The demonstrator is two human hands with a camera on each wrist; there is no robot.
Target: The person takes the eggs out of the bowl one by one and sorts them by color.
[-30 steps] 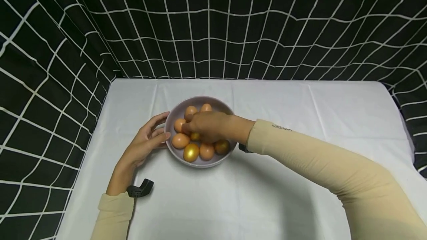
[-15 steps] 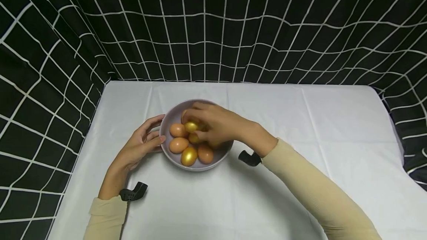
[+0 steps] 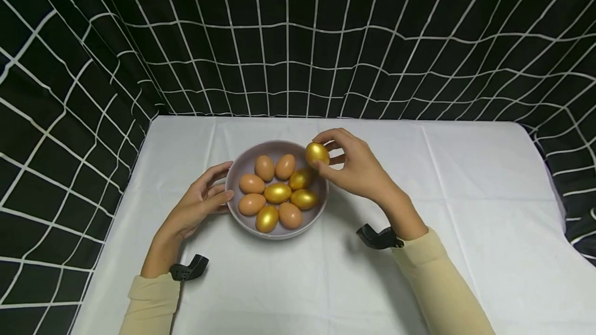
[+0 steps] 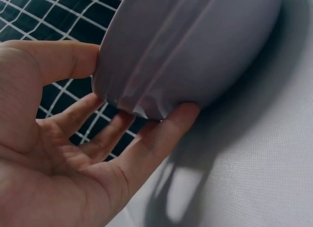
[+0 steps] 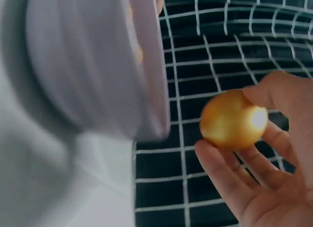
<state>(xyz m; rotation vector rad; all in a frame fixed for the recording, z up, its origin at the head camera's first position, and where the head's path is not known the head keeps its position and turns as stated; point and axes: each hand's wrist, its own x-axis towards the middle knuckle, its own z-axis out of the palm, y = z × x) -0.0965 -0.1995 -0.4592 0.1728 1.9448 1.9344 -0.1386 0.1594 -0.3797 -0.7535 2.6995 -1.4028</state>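
Observation:
In the head view a mauve bowl (image 3: 239, 165) stands on the white cloth, holding several brown eggs (image 3: 252, 204) and several golden eggs (image 3: 278, 193). My left hand (image 3: 196, 203) grips its left side, thumb at the rim and fingers spread along the outer wall. The left wrist view shows those fingertips (image 4: 187, 112) against the bowl's side (image 4: 195, 56). Over the bowl's right back rim, my right hand (image 3: 357, 169) pinches one golden egg (image 3: 317, 154) between thumb and fingers. That golden egg (image 5: 232, 120) is raised beside the bowl in the right wrist view.
The white tablecloth (image 3: 261, 283) spreads around the bowl. Dark cloth walls under white netting (image 3: 298, 40) rise at the back and both sides. A black wrist camera (image 3: 190, 268) is on the left wrist, another black camera (image 3: 376, 237) on the right.
From inside the bowl, my right hand has lifted a golden egg and carried it right to the far right rim. My left hand keeps its hold on the bowl.

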